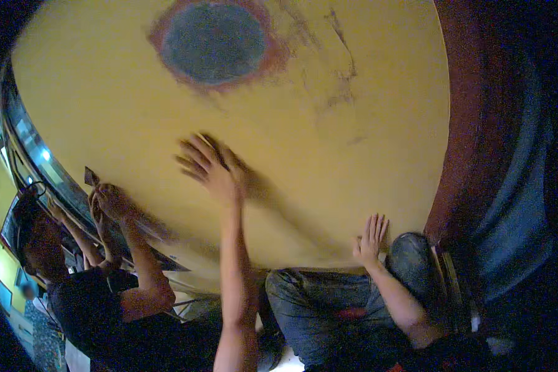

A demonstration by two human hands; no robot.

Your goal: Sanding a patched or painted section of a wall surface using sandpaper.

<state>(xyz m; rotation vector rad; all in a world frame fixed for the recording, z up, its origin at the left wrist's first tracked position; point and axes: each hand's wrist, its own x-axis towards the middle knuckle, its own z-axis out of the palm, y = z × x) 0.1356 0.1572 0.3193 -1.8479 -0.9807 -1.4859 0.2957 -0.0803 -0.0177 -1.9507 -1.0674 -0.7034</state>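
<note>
A large curved yellow panel fills most of the view in front of me. My left hand is at the middle of it, palm toward the surface, with the fingers blurred and spread. I see nothing in it, and its shadow falls to the right. Whether the palm touches the panel, I cannot tell. Beside my raised knee, my right hand rests against the panel's lower edge, fingers stretched out and holding nothing visible. A grey-blue patch with a reddish ring lies above my left hand. Dark scuffs mark the upper right.
At left, a co-worker in a dark top holds a small, dark, flat piece against the panel. A dark red border runs down the right side. My legs in jeans are folded close below the panel.
</note>
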